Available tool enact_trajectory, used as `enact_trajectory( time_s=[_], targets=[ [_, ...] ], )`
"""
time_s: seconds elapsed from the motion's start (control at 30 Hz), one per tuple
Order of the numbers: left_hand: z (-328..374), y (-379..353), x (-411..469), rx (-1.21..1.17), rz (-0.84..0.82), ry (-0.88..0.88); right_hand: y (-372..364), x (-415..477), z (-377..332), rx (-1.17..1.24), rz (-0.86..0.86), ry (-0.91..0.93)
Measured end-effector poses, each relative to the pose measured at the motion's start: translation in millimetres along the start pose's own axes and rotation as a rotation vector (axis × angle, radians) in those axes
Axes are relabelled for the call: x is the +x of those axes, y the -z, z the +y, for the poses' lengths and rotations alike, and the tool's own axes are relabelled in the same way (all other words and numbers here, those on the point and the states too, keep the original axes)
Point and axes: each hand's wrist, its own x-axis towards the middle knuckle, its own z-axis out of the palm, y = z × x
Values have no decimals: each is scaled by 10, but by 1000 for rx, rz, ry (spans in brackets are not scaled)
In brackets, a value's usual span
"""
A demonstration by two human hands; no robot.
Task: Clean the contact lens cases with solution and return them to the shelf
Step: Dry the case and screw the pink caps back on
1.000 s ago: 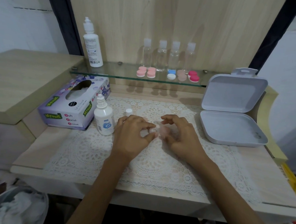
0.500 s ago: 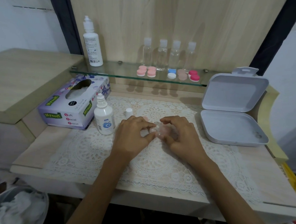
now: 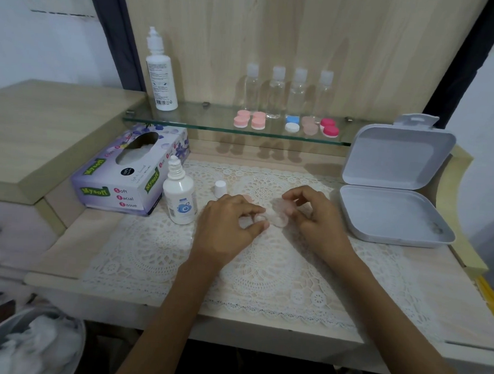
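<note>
1. The left hand [image 3: 226,225] pinches the near-left end of a pale, see-through lens case [image 3: 278,218] between curled thumb and forefinger; the other fingers are tucked under.
2. The right hand [image 3: 321,219] has its fingers bent round the case's right end. Blur hides exactly what they grip there.
3. Both hands sit palm-down, low over the lace mat [image 3: 264,273], with the wrists angled inward toward each other.
4. The case is between the two hands at the middle of the mat.
5. A small solution bottle [image 3: 179,197] stands uncapped left of the left hand, with its white cap [image 3: 220,187] just beside it.
6. More coloured cases [image 3: 249,119] sit on the glass shelf [image 3: 203,121] behind.
</note>
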Motion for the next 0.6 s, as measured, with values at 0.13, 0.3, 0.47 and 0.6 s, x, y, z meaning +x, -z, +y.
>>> enact_trajectory(
  time_s=[0.13, 0.3, 0.47, 0.6],
  targets=[
    [-2, 2, -5, -2, 5, 8, -1, 135, 37, -71, -45, -26],
    [5, 13, -5, 7, 5, 7, -38, 156, 99, -151, -113, 19],
    [12, 13, -6, -7, 4, 14, -8, 101, 74, -73, -59, 42],
    [13, 24, -3, 11, -5, 8, 64, -8, 6, 43, -36, -12]
  ],
)
